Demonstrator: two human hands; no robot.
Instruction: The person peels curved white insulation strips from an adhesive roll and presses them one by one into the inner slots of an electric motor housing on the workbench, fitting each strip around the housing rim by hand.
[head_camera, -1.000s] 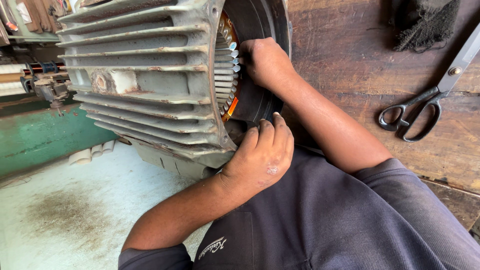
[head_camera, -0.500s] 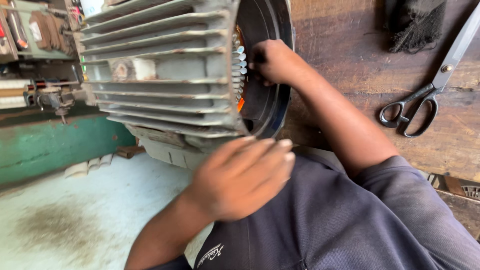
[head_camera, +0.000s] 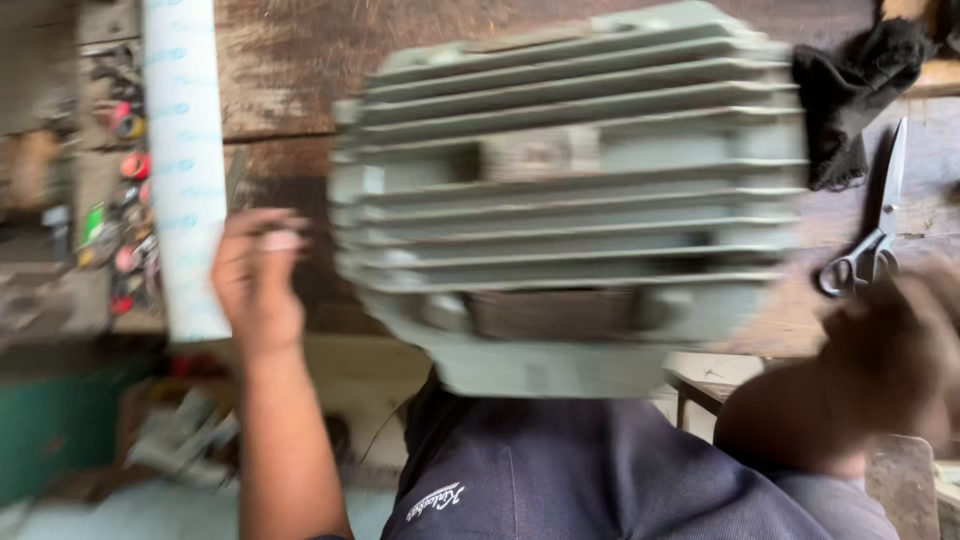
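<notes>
Head view, blurred by motion. A grey finned motor housing (head_camera: 575, 190) fills the centre, lying on a worn wooden desk (head_camera: 290, 60) above the person's dark shirt (head_camera: 600, 470). Left of the housing, the left hand (head_camera: 258, 275) is raised, its fingers curled around the lower end of a white sheet roll (head_camera: 185, 170) that stands upright. Right of the housing and below it, the right hand (head_camera: 885, 360) is smeared; its grip cannot be told. Scissors (head_camera: 872, 230) lie just right of the housing, a black cloth (head_camera: 850, 90) above them.
</notes>
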